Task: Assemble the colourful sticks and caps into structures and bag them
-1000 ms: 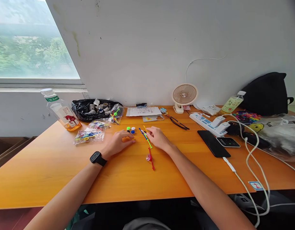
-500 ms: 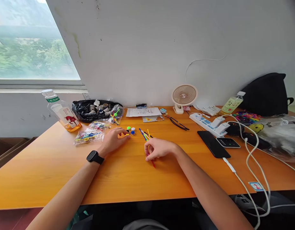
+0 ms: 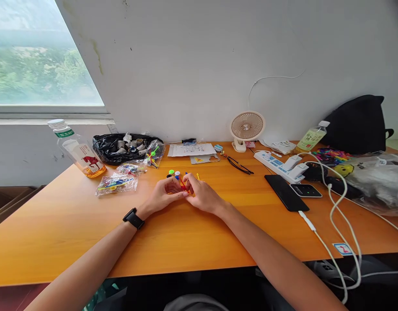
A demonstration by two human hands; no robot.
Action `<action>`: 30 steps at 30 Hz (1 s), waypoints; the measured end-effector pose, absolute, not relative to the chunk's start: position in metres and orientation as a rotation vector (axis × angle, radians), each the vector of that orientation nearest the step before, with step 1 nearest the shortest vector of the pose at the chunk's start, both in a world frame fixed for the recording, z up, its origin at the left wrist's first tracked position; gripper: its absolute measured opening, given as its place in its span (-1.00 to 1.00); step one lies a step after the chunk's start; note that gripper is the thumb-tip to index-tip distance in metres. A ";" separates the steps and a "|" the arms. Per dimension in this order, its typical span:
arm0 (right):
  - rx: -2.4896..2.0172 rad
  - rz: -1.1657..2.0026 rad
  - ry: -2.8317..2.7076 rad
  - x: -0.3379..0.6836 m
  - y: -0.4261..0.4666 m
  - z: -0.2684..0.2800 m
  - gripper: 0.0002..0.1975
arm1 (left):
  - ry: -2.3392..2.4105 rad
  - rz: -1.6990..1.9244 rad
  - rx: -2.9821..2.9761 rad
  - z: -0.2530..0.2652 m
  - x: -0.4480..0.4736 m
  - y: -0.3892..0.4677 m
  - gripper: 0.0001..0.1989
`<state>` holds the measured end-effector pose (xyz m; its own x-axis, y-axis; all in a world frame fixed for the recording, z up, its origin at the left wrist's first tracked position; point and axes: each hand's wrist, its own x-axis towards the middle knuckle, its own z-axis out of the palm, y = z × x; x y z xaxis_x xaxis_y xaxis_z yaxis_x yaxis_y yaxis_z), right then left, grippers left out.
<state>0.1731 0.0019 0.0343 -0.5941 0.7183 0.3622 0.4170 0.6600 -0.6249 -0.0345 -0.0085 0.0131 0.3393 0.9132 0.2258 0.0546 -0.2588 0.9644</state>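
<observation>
At desk middle, left hand and right hand meeting, fingers curled around red stick. Grip detail hidden, cannot tell how tight. Seems joining step. Next probably needs steady push, fine alignment with caps just behind.

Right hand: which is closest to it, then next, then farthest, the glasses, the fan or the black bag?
From the right hand:
1. Glasses, just behind it, to its right.
2. Fan, farther back by the wall.
3. Black bag, far right end of the table.
</observation>
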 end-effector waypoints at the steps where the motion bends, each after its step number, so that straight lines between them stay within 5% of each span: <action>1: -0.827 0.687 -2.265 0.174 0.001 0.035 -0.66 | 0.899 1.090 1.581 0.013 -0.036 -0.008 -0.68; 11: -0.773 0.989 -2.106 0.172 0.011 0.032 -0.88 | 0.882 1.125 1.668 0.019 -0.039 -0.009 -0.73; 15: -0.747 0.860 -2.129 0.172 0.009 0.032 -0.97 | 0.877 1.118 1.703 0.018 -0.038 -0.009 -0.72; 30: -0.916 0.472 -2.436 0.167 -0.003 0.041 -0.79 | 0.844 1.095 1.563 0.013 -0.034 -0.007 -0.66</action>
